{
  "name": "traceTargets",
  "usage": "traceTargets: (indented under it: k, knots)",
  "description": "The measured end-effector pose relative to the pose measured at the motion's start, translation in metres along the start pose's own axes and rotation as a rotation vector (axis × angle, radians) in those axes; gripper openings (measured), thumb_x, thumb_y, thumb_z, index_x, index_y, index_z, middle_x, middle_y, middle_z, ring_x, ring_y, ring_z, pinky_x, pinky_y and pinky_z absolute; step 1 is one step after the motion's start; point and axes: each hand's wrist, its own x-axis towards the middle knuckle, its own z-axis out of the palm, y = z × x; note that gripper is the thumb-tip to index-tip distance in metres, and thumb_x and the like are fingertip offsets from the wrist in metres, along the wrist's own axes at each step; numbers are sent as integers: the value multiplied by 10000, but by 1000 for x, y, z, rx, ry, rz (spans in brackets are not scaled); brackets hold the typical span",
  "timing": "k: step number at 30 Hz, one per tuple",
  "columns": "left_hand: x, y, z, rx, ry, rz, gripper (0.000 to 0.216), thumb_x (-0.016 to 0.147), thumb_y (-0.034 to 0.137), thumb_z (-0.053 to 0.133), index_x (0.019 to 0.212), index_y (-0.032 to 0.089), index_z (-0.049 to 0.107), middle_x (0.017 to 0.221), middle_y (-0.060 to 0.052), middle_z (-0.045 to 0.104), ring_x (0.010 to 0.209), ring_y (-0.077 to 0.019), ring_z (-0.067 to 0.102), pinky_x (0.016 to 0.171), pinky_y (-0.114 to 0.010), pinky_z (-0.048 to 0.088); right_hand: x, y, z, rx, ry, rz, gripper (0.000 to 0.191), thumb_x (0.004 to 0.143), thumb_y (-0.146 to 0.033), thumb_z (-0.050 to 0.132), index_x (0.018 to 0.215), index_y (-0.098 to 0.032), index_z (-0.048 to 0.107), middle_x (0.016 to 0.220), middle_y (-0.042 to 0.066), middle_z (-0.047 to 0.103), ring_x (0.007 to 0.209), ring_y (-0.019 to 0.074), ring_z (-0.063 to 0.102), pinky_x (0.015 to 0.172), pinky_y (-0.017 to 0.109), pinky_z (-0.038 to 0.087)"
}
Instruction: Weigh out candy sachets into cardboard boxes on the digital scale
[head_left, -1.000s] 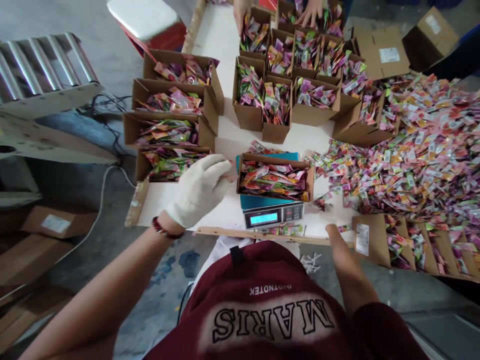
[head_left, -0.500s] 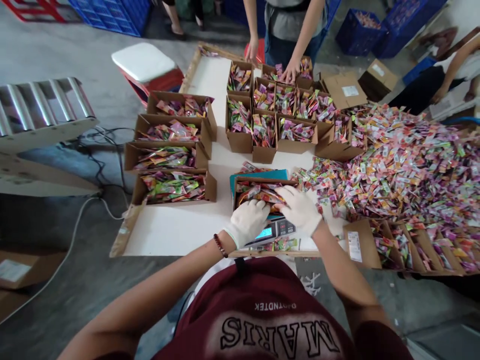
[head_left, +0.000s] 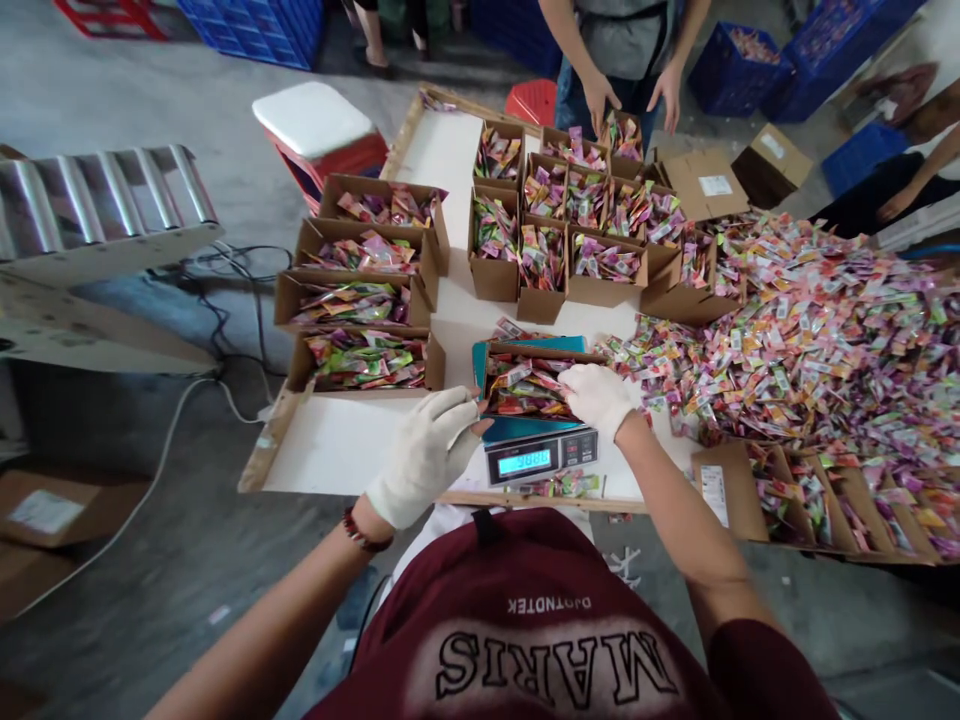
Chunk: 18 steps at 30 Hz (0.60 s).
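Note:
A cardboard box (head_left: pixel 540 353) full of colourful sachets sits on a teal digital scale (head_left: pixel 541 458) at the table's near edge. My left hand (head_left: pixel 427 452), in a white glove, curls against the box's left side, fingers bent round its near corner. My right hand (head_left: pixel 598 397), also gloved, rests on the sachets at the box's right end, fingers closed down over them. Whether it grips any sachet is hidden.
A row of filled boxes (head_left: pixel 367 305) stands at the left of the white table (head_left: pixel 337 450), more filled boxes (head_left: pixel 570 225) at the back. A big heap of loose sachets (head_left: pixel 817 340) covers the right. Another person (head_left: pixel 626 50) stands opposite; a roller conveyor (head_left: pixel 97 215) is left.
My left hand has slid off the box's near edge to its left corner. My right hand stays on the sachets at the right end. The person opposite has lifted both hands off the far boxes.

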Motion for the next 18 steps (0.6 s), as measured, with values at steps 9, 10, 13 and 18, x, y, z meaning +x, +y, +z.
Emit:
traceTargets:
  k: [9,10,13,18]
  knots:
    - [9,2,3,-29,18,8,206,987,313,544,996,178,700,1143,-116,701,1075,-239,673,957,-381,569,-102,75,4,481,622,225,264,946,-435,574,959,-206,704,854,22,689,768,175,607,742,279,478]
    - [13,3,1,-28,18,3,209,985,317,544,996,182,704,1152,-114,703,1090,-241,672,972,-385,567,-115,89,13,465,627,293,277,942,-444,564,952,-204,703,840,27,682,763,180,603,737,286,479]
    - [28,6,-3,-29,16,-3,229,983,318,533,1009,189,720,1177,-105,709,1113,-240,674,994,-384,567,-144,129,53,350,595,494,327,898,-434,553,1014,-170,706,971,103,690,863,235,620,806,350,505]
    - [57,24,0,-66,-1,11,265,988,311,505,1046,185,731,1197,-100,711,1097,-226,685,988,-366,572,-153,146,119,407,455,551,484,840,-319,501,1245,-99,652,1226,207,646,1057,290,636,953,433,521]
